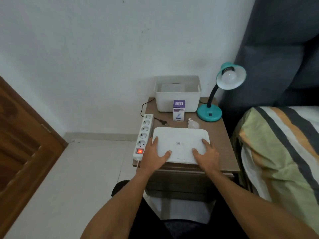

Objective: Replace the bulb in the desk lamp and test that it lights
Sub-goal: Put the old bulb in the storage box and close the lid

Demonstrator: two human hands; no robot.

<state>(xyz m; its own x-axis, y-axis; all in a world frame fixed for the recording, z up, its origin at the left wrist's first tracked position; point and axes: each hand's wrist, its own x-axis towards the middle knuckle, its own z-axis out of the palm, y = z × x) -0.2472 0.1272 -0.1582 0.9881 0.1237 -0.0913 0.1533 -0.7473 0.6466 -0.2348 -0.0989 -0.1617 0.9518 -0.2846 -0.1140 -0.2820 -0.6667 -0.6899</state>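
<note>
A teal desk lamp [209, 113] stands at the back right of the wooden bedside table [222, 140], its shade tipped toward me with an unlit white bulb [229, 77] in the socket. A loose white bulb [193, 124] lies on the table beside a purple and white bulb box [178, 110]. My left hand [153, 156] and my right hand [206, 155] grip the two near corners of a flat white lid [180, 144] resting at the table's front.
An open white storage bin [177, 94] sits at the back against the wall. A white power strip [144, 135] with a lit red switch lies along the left edge, and the lamp's black plug [161, 121] lies unplugged beside it. A bed is to the right, a wooden door to the left.
</note>
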